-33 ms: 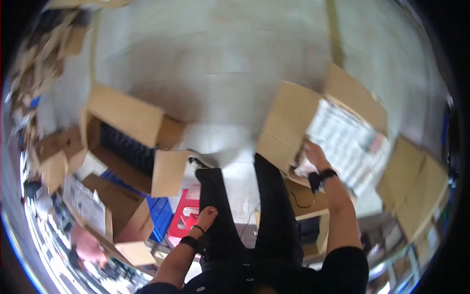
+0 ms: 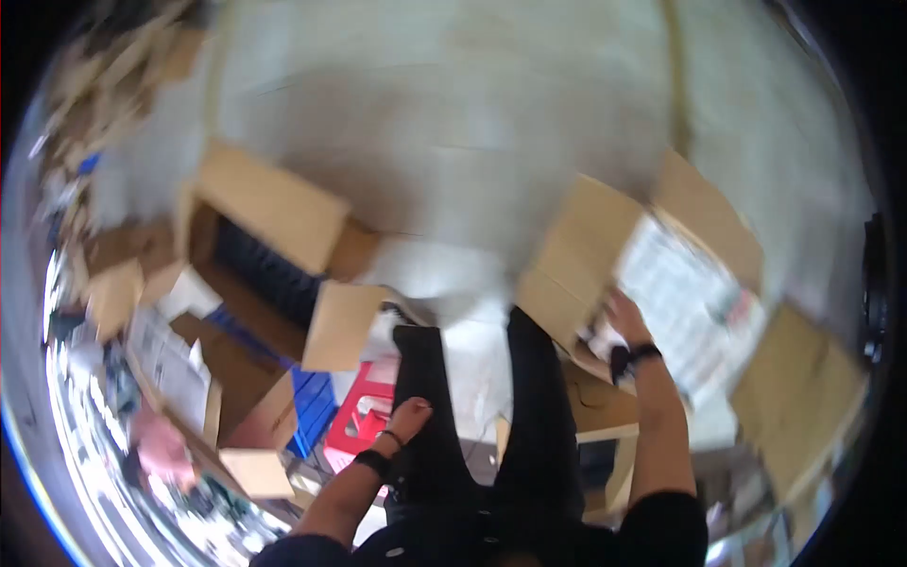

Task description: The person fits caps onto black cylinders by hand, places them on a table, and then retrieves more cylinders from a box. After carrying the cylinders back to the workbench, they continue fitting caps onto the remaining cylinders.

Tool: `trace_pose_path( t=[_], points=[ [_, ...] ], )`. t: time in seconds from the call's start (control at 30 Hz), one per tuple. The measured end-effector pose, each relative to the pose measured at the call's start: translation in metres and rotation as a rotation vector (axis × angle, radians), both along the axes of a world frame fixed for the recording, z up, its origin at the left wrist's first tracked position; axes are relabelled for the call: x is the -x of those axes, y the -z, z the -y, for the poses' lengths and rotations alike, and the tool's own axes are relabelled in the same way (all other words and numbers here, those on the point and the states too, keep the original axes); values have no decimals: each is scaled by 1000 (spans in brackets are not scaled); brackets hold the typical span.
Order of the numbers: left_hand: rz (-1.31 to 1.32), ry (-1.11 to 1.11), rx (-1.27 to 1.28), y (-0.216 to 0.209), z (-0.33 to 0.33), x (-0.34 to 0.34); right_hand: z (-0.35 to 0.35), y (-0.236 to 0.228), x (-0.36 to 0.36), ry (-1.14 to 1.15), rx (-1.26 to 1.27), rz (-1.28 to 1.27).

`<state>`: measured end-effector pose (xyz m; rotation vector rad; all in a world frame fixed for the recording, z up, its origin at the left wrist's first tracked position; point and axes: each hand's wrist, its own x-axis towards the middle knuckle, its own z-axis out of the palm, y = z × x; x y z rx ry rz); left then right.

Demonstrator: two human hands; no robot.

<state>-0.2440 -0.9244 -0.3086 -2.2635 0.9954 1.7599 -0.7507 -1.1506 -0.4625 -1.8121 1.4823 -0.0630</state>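
Observation:
My right hand (image 2: 625, 319) reaches over the near left edge of an open carton (image 2: 704, 200), its fingers blurred and partly hidden. Whitish, wrapped-looking pieces (image 2: 675, 293) lie in rows inside that carton. Beneath the hand is a pale pinkish patch that I cannot make out. My left hand (image 2: 412, 416) rests against my left thigh with its fingers curled in; a tiny pale spot shows at the fingertips, too small to name. Dark bands sit on both wrists.
To the left stands another open carton (image 2: 269, 203) with dark pieces in rows. Nearer are a red plastic stool or crate (image 2: 348, 437), a blue crate (image 2: 314, 402) and an open carton (image 2: 231, 378) with papers. A cardboard flap (image 2: 798, 397) sticks out at the right.
The whole view has shifted, so most things appear farther right. At the right carton, the white thing under my right wrist and a dark cord show less. My left hand stays at my thigh.

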Motion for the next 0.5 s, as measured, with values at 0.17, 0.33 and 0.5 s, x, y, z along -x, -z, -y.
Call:
trace_pose_path(
  t=[0.17, 0.33, 0.5],
  points=[
    [-46, 36, 233, 41, 19, 32, -22, 37, 35, 28, -290, -24],
    [-112, -78, 223, 3, 53, 20, -17, 26, 34, 248, 74, -166],
    [-122, -296, 401, 4, 35, -17, 33, -4, 8, 238, -144, 52]
  ],
)
